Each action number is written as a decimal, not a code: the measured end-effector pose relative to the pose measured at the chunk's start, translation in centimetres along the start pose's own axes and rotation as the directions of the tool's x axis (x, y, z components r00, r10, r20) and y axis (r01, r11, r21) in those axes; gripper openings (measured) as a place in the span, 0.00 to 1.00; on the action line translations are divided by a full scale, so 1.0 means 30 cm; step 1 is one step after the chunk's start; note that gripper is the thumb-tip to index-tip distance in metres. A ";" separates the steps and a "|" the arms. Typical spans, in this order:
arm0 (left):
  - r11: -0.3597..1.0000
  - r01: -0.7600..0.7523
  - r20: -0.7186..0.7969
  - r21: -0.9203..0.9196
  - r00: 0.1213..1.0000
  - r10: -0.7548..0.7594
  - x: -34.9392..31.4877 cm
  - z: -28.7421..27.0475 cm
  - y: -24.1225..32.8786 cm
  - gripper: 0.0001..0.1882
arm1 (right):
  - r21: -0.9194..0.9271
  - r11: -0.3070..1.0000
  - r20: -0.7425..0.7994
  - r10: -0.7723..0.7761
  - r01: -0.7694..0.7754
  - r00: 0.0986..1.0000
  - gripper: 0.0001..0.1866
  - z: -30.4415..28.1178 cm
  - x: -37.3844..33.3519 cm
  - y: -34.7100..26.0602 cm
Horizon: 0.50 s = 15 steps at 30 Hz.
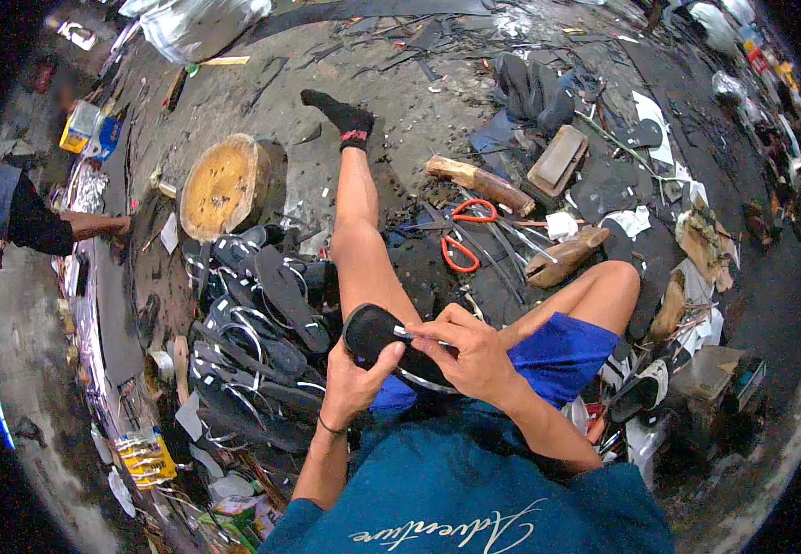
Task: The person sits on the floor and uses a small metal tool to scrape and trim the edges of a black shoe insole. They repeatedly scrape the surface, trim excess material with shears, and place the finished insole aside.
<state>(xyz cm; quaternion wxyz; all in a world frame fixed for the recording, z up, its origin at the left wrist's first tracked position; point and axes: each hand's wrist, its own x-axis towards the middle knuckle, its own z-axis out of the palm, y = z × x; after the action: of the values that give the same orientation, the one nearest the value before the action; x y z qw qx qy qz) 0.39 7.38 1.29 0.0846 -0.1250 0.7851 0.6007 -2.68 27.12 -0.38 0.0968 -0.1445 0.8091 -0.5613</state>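
Over my lap, my left hand (356,377) is closed around a black sandal (369,330), its thumb lying along the sole's edge. The rounded end of the sandal points up and to the left. My right hand (467,353) pinches at a small white tab (401,331) on the sandal, fingertips close to my left thumb. Part of the sandal is hidden behind my right fingers. To the left of my left hand lies a heap of black sandals (280,291) with whitish edges and straps.
A round wooden block (219,189) stands beyond the heap. Red-handled scissors (460,254), a wooden shoe last (567,258), a rectangular block (558,159) and a piece of wood (479,183) lie ahead to the right. Another person's arm (94,225) reaches in at left.
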 end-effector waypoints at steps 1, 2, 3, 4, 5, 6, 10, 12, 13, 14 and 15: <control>0.999 -0.005 0.041 -0.043 0.999 0.007 -0.002 -0.003 0.008 0.13 | -0.031 0.999 -0.008 -0.012 0.012 1.000 0.11 0.000 -0.008 -0.002; 0.999 0.006 0.064 -0.047 0.998 -0.003 -0.002 -0.006 0.016 0.13 | -0.061 0.998 -0.015 -0.022 0.021 1.000 0.11 -0.003 -0.016 -0.002; 0.999 -0.007 0.089 -0.034 0.996 0.010 0.000 -0.009 0.023 0.13 | -0.094 0.995 -0.048 -0.034 0.030 0.998 0.09 -0.005 -0.019 0.001; 0.999 -0.032 0.114 -0.006 0.993 0.033 0.001 -0.010 0.030 0.14 | -0.110 0.993 -0.054 -0.050 0.043 0.997 0.08 -0.007 -0.021 0.004; 1.000 -0.011 0.138 -0.019 0.990 0.014 0.004 -0.008 0.036 0.14 | -0.128 0.990 -0.062 -0.065 0.057 0.996 0.08 -0.010 -0.021 0.007; 1.000 -0.016 0.141 -0.018 0.990 0.019 0.006 -0.006 0.041 0.14 | -0.140 0.987 -0.052 -0.093 0.085 0.994 0.07 -0.013 -0.021 0.008; 0.999 -0.042 0.158 0.030 0.987 0.037 0.011 0.003 0.060 0.15 | -0.068 0.997 0.015 -0.037 0.038 0.999 0.08 -0.027 -0.014 0.008; 0.998 -0.058 0.178 0.040 0.983 0.050 0.012 0.005 0.066 0.15 | -0.068 0.998 0.072 0.016 -0.011 0.997 0.08 -0.038 -0.012 0.006; 0.996 -0.075 0.193 0.037 0.979 0.067 0.012 0.004 0.067 0.15 | -0.068 0.998 0.088 0.020 -0.014 0.996 0.09 -0.044 -0.011 0.007; 0.995 -0.090 0.207 0.034 0.975 0.081 0.013 0.004 0.067 0.15 | -0.062 0.998 0.108 0.027 -0.020 0.994 0.09 -0.051 -0.010 0.009; 0.995 -0.094 0.219 0.045 0.972 0.082 0.014 0.003 0.065 0.15 | -0.044 0.999 0.130 0.025 -0.020 0.991 0.10 -0.056 -0.009 0.012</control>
<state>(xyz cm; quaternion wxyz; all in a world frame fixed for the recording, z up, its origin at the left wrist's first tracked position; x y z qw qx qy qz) -0.59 7.93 2.96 0.1462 -0.0215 0.7921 0.5922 -2.99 28.82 -0.12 0.1528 -0.1738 0.8144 -0.5321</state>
